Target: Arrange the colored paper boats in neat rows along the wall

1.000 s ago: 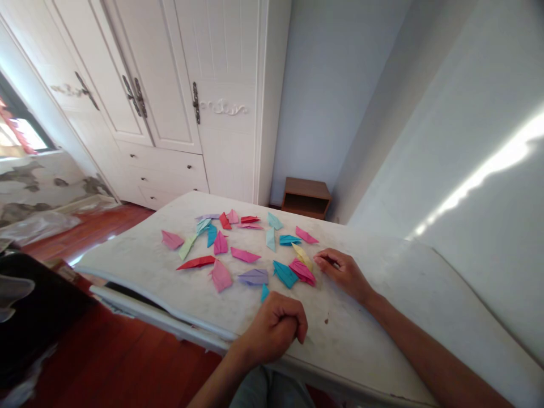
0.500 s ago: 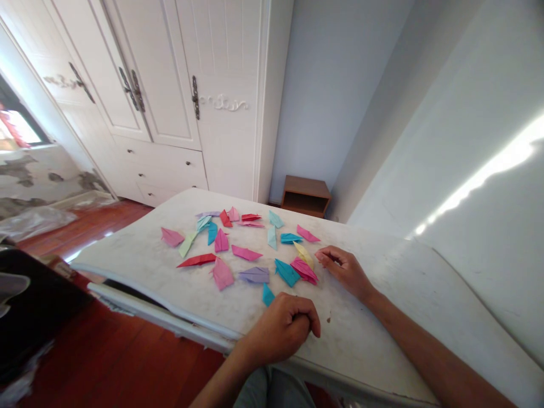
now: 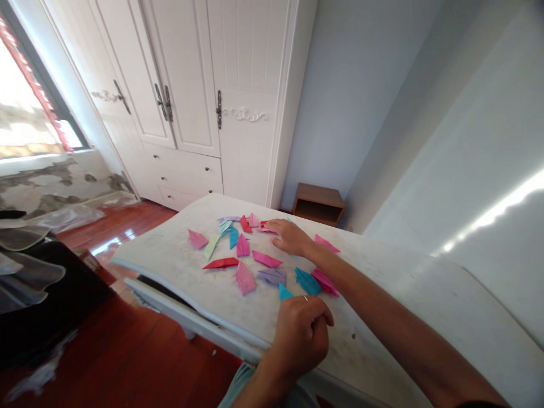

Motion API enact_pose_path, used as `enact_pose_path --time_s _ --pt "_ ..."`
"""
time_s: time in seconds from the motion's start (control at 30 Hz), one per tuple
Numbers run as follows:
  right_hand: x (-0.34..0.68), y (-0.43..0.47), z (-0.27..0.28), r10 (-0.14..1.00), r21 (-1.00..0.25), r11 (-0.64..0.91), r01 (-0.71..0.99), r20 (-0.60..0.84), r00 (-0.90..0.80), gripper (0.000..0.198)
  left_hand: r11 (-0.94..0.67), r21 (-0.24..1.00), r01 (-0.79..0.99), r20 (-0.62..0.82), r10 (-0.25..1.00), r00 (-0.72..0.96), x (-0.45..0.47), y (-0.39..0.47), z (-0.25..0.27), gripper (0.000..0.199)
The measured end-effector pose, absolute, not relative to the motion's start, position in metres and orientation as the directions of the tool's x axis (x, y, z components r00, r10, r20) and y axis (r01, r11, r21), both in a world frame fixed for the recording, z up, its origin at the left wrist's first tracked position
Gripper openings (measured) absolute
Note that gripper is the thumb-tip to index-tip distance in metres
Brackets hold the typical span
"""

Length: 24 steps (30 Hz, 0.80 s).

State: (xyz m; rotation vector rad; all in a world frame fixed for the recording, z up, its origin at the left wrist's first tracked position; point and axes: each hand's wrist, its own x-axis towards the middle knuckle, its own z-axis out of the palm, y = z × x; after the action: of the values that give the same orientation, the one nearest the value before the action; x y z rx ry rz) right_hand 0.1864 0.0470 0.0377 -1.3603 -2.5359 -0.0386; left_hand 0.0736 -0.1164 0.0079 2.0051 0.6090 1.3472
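Papers (image 3: 266, 259): folding looks done, none visibly left flat; scattered across your table (image 3: 161, 252).
Your right hand (image 3: 291, 237): part-open over papers toward far edge; hold cannot be told.
Your left hand (image 3: 301, 333): curled in at near edge, nothing visibly held.

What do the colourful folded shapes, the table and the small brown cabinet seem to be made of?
Folded shapes: most likely matte coloured paper, from the creases and thin pointed edges.
Table: smooth, pale, faintly mottled top; painted wood or laminate, hard to tell.
Cabinet: probably wood or veneer, given its flat brown panels.
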Motion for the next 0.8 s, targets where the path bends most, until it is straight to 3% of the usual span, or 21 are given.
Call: enact_pose_path --time_s 0.27,0.5,0.8 --pt "0.177 0.093 0.026 0.867 0.033 0.493 0.870 0.067 -0.494 0.026 -0.683 0.728 -0.046 0.660 0.682 0.316 0.068 -0.120 0.002 0.024" --pt "0.178 0.094 0.024 0.933 0.073 0.333 0.940 0.115 -0.340 0.034 -0.628 0.767 -0.133 0.641 0.740 0.202 0.067 -0.118 0.005 0.026" --pt "0.151 0.085 0.027 0.901 0.051 0.405 0.913 0.150 -0.408 0.037 -0.646 0.754 -0.120 0.655 0.728 0.201 0.065 -0.120 0.002 0.026"
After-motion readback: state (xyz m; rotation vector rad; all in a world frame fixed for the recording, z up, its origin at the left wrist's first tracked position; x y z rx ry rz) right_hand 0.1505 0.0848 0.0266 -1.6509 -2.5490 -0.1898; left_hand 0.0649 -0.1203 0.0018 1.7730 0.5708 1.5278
